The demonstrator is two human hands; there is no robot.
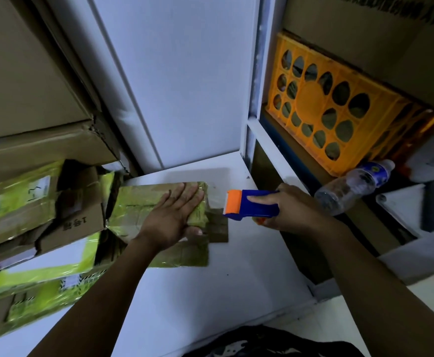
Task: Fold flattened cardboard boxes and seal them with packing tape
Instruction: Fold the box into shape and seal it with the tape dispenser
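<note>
A small cardboard box (138, 202), partly wrapped in yellow-green tape, lies on the white table (223, 279). My left hand (174, 215) lies flat on its top with straight fingers, the thumb down its near side. My right hand (290, 210) grips a blue and orange tape dispenser (249, 203) just right of the box. A strip of clear tape (215, 197) runs from the dispenser's orange end to the box's right edge. A loose brown flap (217, 225) sticks out under the dispenser.
Stacked cardboard boxes (30, 202) with yellow-green tape crowd the left side. An orange plastic crate (339, 109) leans in the shelf at right, and a clear water bottle (352, 186) lies below it. White wall panels (179, 73) stand behind the table.
</note>
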